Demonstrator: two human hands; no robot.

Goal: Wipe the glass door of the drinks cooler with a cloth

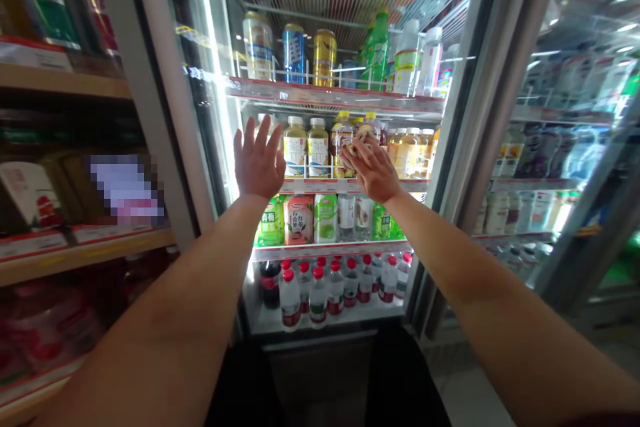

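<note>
My left hand [259,161] is raised with its fingers spread, palm toward the glass door [215,113] of a lit drinks cooler. Nothing is in it, and it appears to rest on the glass. Under the curled fingers of my right hand [376,170] is a bunched beige cloth [361,141], held up against the door. Most of the cloth is hidden by the fingers. Behind the glass, level with both hands, stand pale-labelled bottles [295,147] with white caps and yellow-capped bottles [343,130].
Higher up, the cooler holds a blue can [293,53], a gold can [325,58] and a green bottle [379,47]. Drink cartons [299,220] and several red-capped bottles [318,297] fill the lower shelves. Wooden shelves [85,253] stand left; another cooler [540,113] stands right.
</note>
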